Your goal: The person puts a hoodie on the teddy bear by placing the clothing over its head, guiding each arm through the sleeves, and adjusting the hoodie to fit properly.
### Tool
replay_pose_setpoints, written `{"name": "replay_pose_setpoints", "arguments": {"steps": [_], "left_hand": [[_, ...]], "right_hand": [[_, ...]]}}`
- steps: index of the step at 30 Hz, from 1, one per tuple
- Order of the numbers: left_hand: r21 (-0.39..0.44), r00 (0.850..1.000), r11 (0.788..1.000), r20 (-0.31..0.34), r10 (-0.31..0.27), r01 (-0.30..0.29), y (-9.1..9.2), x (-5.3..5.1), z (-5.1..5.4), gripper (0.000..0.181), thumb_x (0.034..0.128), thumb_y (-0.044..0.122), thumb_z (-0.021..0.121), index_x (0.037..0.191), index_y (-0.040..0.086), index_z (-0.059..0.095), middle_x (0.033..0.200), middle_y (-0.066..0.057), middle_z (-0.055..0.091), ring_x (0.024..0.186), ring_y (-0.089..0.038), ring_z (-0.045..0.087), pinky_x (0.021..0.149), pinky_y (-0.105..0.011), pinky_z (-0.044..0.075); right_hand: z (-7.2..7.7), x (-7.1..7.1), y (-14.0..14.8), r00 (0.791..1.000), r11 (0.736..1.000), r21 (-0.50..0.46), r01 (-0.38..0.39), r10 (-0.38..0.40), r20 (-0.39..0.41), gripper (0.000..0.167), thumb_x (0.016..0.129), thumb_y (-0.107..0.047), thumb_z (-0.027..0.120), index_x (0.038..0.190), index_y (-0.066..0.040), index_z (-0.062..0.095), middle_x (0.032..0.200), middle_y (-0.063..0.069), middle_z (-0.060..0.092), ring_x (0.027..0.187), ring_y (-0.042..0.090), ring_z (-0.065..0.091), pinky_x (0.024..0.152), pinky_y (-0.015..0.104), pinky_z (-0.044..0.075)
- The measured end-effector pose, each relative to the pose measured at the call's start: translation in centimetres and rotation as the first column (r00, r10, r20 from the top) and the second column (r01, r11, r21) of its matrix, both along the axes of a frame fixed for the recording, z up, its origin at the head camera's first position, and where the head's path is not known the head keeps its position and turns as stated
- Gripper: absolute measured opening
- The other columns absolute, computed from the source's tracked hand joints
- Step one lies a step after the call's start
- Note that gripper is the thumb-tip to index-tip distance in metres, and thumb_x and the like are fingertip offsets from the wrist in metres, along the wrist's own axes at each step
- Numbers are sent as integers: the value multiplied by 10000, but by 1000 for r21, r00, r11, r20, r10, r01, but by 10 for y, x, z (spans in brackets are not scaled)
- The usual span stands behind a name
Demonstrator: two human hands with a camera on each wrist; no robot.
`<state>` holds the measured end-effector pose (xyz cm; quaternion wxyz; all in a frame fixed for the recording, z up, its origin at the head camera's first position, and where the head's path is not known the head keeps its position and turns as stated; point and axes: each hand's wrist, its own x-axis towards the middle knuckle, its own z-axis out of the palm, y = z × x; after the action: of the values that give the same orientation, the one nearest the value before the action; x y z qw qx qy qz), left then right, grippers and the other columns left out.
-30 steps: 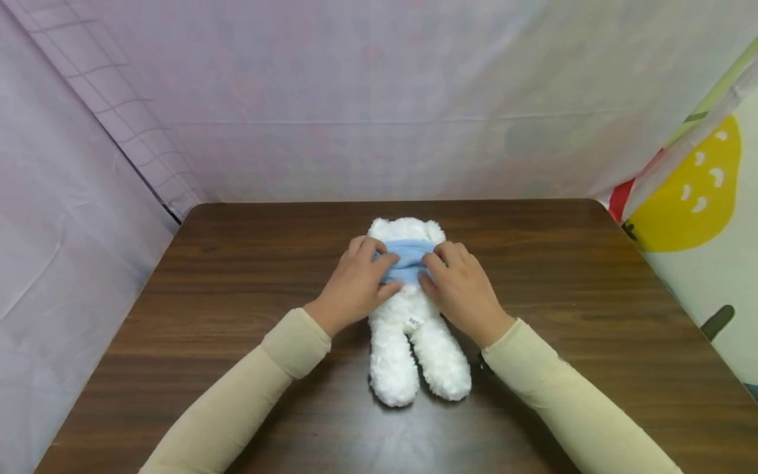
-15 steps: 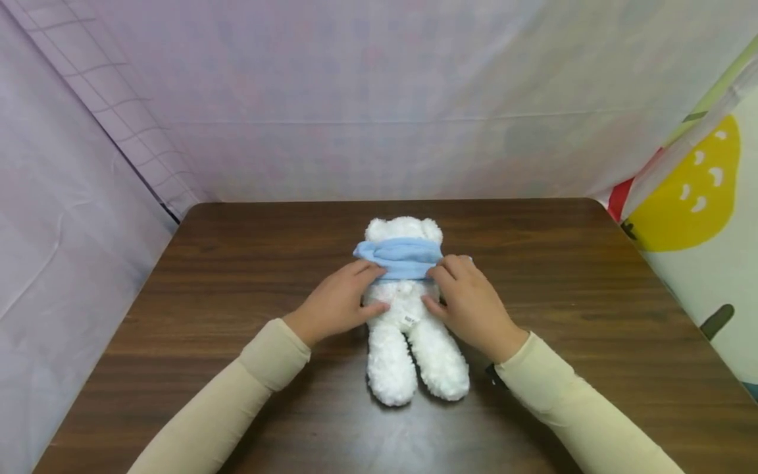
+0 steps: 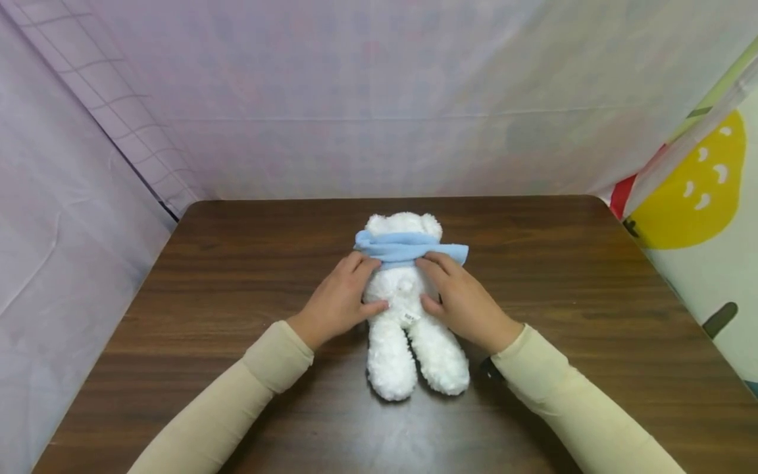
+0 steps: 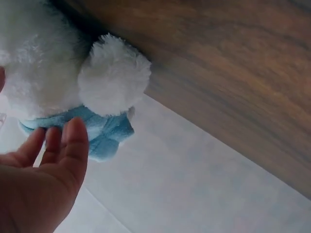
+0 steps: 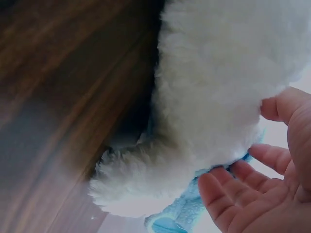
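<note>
A white fluffy plush bear (image 3: 403, 296) lies on the wooden table, head toward the far edge, legs toward the person. Light blue cloth (image 3: 403, 247) is bunched across its upper body below the ears, one end sticking out to the right. The left hand (image 3: 337, 299) touches the cloth's lower edge with its fingertips, thumb on the bear's side. Opposite it, the right hand (image 3: 468, 299) rests its fingers on the cloth, thumb on the bear's body. In both wrist views, the left fingers (image 4: 75, 141) and right fingers (image 5: 218, 194) lie extended against the blue cloth (image 4: 104, 133).
The brown wooden table (image 3: 237, 263) has rounded far corners. A pale patterned curtain (image 3: 367, 99) hangs behind it, and more cloth hangs at the left. A yellow fruit print (image 3: 699, 191) shows on the right side. Something small and dark (image 3: 491, 368) is at the right sleeve's cuff.
Both hands have loosened from the bunched cloth and sit slightly lower on the bear. The cloth's lower edge has moved up toward the head, and its right end now sticks out.
</note>
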<state>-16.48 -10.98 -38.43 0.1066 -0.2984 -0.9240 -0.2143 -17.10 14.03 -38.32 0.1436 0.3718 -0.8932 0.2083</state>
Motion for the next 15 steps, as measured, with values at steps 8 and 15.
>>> {"name": "replay_pose_setpoints", "arguments": {"steps": [8,15], "left_hand": [[-12,996,1000,95,-1,2,2,-7,4,689,859,370,790,1371,-14,534,1361,-123,508,1220,-288,481,1044,-380,406],[7,989,1000,145,28,-30,6,-8,6,666,853,361,798,1352,0,546,1363,-130,556,1270,-280,494,1068,-381,391]], "right_hand": [[2,-7,0,999,1000,19,-16,15,38,641,898,-125,705,1434,83,423,1439,267,436,1312,402,442,1077,507,365],[0,-9,1,1000,1000,2,-12,12,16,500,849,-120,713,1285,54,541,1263,183,588,1127,363,527,1002,484,397]]}}
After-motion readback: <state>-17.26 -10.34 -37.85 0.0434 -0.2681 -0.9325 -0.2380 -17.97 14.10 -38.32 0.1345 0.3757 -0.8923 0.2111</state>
